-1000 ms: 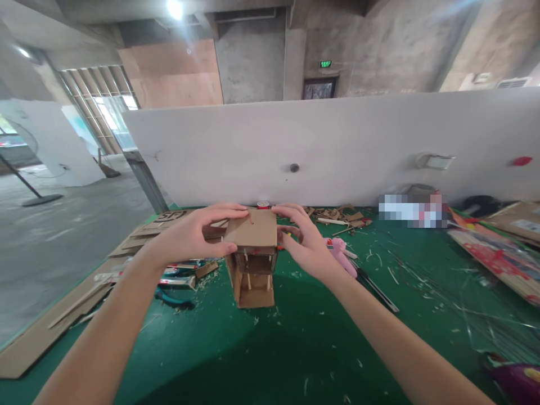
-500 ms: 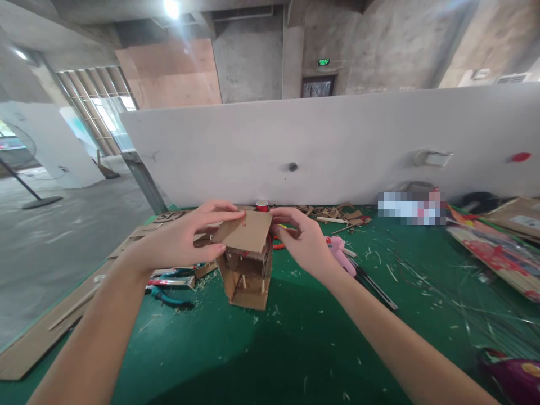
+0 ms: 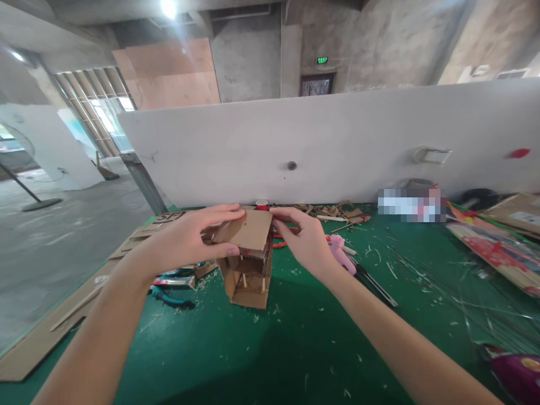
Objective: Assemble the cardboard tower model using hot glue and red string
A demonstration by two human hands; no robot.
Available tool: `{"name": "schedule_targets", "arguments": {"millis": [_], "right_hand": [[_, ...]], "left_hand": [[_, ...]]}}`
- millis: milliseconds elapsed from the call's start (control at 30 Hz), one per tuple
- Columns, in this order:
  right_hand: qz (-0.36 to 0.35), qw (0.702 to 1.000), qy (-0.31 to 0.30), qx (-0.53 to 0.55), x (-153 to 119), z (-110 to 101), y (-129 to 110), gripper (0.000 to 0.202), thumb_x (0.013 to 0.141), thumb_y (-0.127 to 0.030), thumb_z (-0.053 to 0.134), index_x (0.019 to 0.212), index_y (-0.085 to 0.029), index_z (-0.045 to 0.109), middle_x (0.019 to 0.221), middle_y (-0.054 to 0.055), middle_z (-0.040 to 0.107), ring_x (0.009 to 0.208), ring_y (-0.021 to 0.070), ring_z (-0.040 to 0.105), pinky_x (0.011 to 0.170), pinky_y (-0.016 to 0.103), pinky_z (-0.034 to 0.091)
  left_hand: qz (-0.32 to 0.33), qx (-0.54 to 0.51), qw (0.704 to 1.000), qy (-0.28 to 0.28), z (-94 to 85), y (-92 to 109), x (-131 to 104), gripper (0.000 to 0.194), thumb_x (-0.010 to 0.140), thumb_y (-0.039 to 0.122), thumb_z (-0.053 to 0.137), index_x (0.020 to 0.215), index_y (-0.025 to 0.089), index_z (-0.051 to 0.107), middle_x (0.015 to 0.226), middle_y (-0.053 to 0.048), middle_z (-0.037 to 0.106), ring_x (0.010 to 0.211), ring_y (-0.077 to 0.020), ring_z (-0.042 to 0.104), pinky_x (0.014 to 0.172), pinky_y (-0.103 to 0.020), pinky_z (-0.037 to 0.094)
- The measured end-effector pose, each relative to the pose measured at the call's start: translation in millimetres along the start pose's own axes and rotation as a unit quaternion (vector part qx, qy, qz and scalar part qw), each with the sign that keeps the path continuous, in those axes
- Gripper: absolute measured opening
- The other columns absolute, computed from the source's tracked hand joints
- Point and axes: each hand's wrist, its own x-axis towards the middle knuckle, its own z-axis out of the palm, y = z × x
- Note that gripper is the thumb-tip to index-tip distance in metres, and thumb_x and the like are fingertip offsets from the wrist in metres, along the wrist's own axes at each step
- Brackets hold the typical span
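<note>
A small open-fronted cardboard box (image 3: 248, 297) stands upright on the green tabletop, with short pale sticks inside it. On its top lies a flat cardboard panel (image 3: 251, 229) with a small orange-brown stick poking up through it. My left hand (image 3: 202, 233) spans the panel's left side, fingers at the back and thumb pressed on the front edge. Thumb and fingers of my right hand (image 3: 301, 236) close on the panel's back right corner; their tips are partly hidden. Orange-handled pliers or scissors (image 3: 279, 241) show partly behind the box.
Right of the box lie a pink glue gun (image 3: 342, 256) and a dark, slim metal tool (image 3: 377, 287). Teal-handled pliers (image 3: 171, 298) and cardboard strips (image 3: 25, 354) are on the left. Cardboard scraps (image 3: 337, 212) and a red spool (image 3: 262, 205) sit by the white partition (image 3: 236, 152).
My left thumb has slid a little right along the panel's front edge. My right hand and the box stay nearly in place.
</note>
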Motion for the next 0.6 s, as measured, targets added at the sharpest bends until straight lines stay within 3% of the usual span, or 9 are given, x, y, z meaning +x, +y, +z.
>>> {"name": "schedule_targets", "arguments": {"millis": [167, 333, 467, 600], "right_hand": [[0.001, 1.0, -0.002, -0.008, -0.6, 0.5, -2.1, 0.022, 0.088, -0.026, 0.058, 0.106, -0.025, 0.07, 0.107, 0.005, 0.072, 0.091, 0.02, 0.07, 0.079, 0.039, 0.061], [0.001, 1.0, 0.002, -0.008, -0.9, -0.3, -3.0, 0.021, 0.088, -0.027, 0.058, 0.105, -0.024, 0.07, 0.107, 0.005, 0.072, 0.091, 0.0202, 0.07, 0.079, 0.039, 0.06], [0.011, 0.999, 0.023, -0.019, -1.5, -2.4, -4.3, 0.019, 0.087, -0.027, 0.058, 0.101, -0.023, 0.071, 0.1, 0.005, 0.073, 0.081, 0.019, 0.07, 0.07, 0.037, 0.061], [0.002, 0.999, 0.039, -0.036, -2.8, -3.8, -6.9, 0.017, 0.086, -0.026, 0.059, 0.098, -0.022, 0.071, 0.097, 0.005, 0.074, 0.076, 0.0179, 0.07, 0.066, 0.035, 0.061]], "left_hand": [[0.01, -0.012, 1.0, -0.01, 0.4, -4.6, -2.5, 0.069, 0.08, 0.059, 0.062, 0.143, 0.04, 0.041, 0.157, 0.0, 0.032, 0.137, -0.0333, 0.04, 0.099, -0.042, 0.052], [-0.018, 0.009, 1.0, 0.016, 6.3, 12.5, -5.3, 0.072, 0.078, 0.063, 0.062, 0.141, 0.033, 0.045, 0.156, -0.002, 0.031, 0.128, -0.0353, 0.05, 0.093, -0.042, 0.055], [-0.024, 0.018, 0.999, 0.02, 9.6, 24.7, -4.0, 0.069, 0.08, 0.063, 0.06, 0.14, 0.031, 0.046, 0.151, -0.004, 0.038, 0.119, -0.0328, 0.057, 0.09, -0.039, 0.056], [0.003, 0.005, 1.0, 0.018, 9.6, 21.5, -1.1, 0.066, 0.082, 0.063, 0.058, 0.138, 0.031, 0.047, 0.149, -0.005, 0.042, 0.121, -0.0316, 0.055, 0.092, -0.039, 0.054]]}}
